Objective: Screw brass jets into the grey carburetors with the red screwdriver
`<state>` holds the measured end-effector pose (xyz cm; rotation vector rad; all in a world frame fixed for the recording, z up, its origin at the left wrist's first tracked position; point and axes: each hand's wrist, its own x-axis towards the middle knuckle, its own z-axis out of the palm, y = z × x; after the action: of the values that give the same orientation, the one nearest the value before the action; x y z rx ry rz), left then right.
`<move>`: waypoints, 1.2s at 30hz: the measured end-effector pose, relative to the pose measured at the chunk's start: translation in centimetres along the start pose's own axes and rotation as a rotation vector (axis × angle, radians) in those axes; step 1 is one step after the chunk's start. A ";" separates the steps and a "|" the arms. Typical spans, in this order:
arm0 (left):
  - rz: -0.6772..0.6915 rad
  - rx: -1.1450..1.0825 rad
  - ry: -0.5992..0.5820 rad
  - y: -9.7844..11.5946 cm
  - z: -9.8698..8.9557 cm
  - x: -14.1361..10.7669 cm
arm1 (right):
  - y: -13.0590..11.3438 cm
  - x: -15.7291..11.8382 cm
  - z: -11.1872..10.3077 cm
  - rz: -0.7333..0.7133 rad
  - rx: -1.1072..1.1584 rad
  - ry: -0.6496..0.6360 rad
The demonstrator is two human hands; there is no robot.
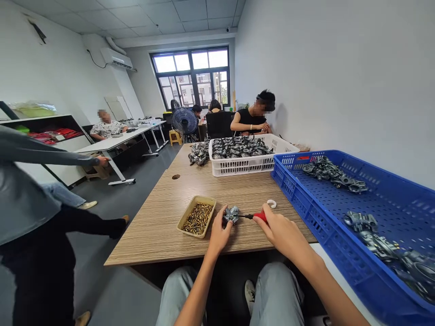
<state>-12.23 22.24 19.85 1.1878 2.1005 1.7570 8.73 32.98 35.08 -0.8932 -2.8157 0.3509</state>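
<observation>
Your left hand (219,231) pinches a small carburetor body (231,215) at lower middle of frame, wrist rising from the bottom edge; your right hand (282,231), reaching in from lower right, grips a red-handled screwdriver (261,217), its shaft meeting the part; hands apart, bridged by the tool; a tray of brass screws (196,216) sits just left, on the wood-grain table (159,235).

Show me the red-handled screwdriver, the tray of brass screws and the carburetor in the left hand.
Red-handled screwdriver (261,217): head view, on the red handle.
Tray of brass screws (200,198): head view, on the tray's far rim.
Carburetor (231,215): head view, on the metal body.
</observation>
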 end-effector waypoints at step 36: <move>0.021 0.009 -0.011 -0.1 0.0 0.0 | -0.7 0.1 -0.1 0.064 -0.110 0.003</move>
<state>-12.22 22.27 19.78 1.2228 2.0996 1.7481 8.23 32.50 35.38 -1.0075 -2.8324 0.2038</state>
